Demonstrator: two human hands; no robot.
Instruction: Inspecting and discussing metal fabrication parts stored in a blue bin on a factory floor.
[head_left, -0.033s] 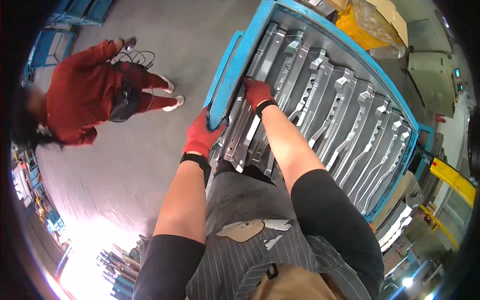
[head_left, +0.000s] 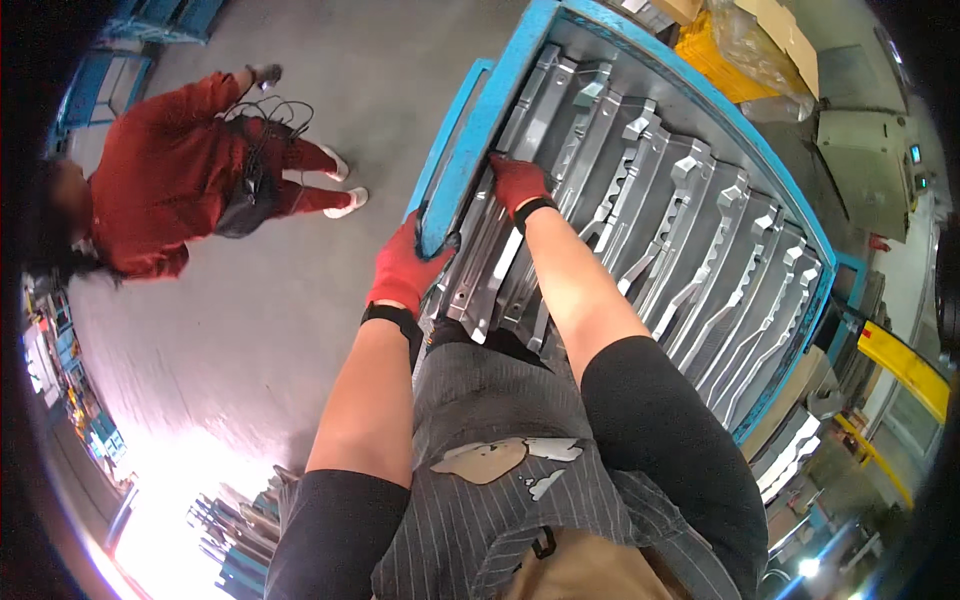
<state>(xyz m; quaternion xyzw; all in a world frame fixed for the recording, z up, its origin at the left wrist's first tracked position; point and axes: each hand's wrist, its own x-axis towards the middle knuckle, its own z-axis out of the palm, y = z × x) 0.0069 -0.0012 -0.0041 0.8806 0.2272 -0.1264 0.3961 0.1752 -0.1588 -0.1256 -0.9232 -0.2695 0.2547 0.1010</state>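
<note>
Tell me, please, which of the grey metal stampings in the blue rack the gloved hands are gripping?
The leftmost stamping, against the blue rack frame: the left hand holds its near end, the right hand presses farther up. The other stampings lie untouched.

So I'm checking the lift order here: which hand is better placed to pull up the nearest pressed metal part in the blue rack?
Probably the right hand: it lies on the metal part itself. The left hand sits at the blue rack's edge, beside the part's near end.
</note>
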